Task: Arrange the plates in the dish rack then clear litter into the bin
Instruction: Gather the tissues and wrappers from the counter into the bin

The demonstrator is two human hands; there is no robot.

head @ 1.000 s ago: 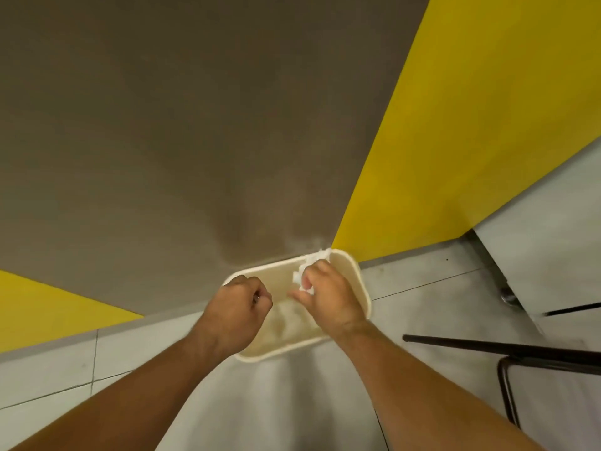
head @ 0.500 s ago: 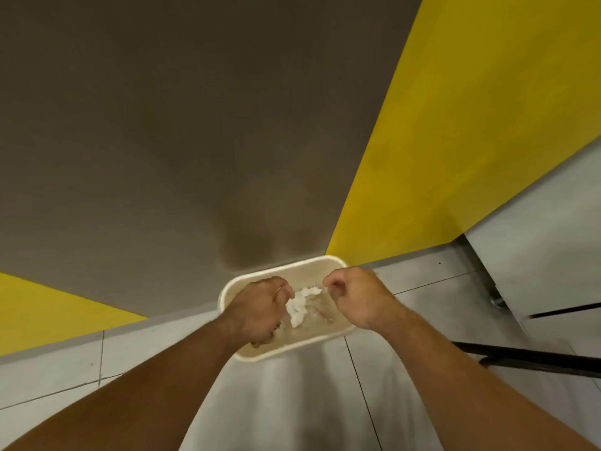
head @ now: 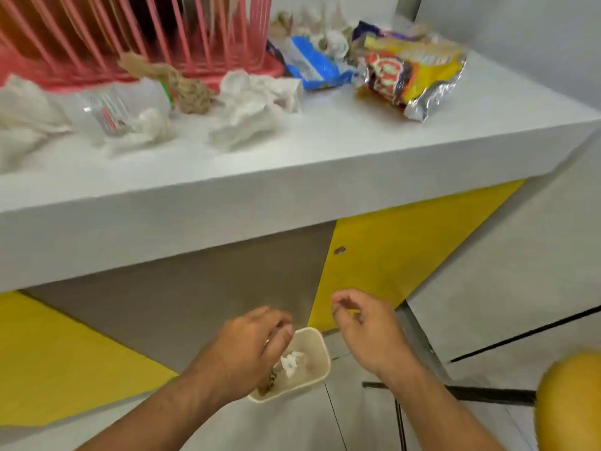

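Both hands are empty, fingers loosely curled: left hand [head: 250,349] over the bin [head: 320,345] on the floor [head: 292,424], right hand [head: 367,330] just beside it. Litter lies above and ahead on the desk [head: 325,164]: a crumpled tissue [head: 250,105] near its front edge, a foil snack bag [head: 409,76] toward the right corner, on the right hand's side.

Bright, even light; motion blur smears the countertop litter [head: 250,105]; edges perhaps bowed.

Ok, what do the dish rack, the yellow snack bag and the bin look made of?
Dish rack: probably moulded plastic, uniform pink, thin bars. Snack bag: metallised film, shiny silver crinkled edge. Bin: likely plastic, smooth cream matte rim.
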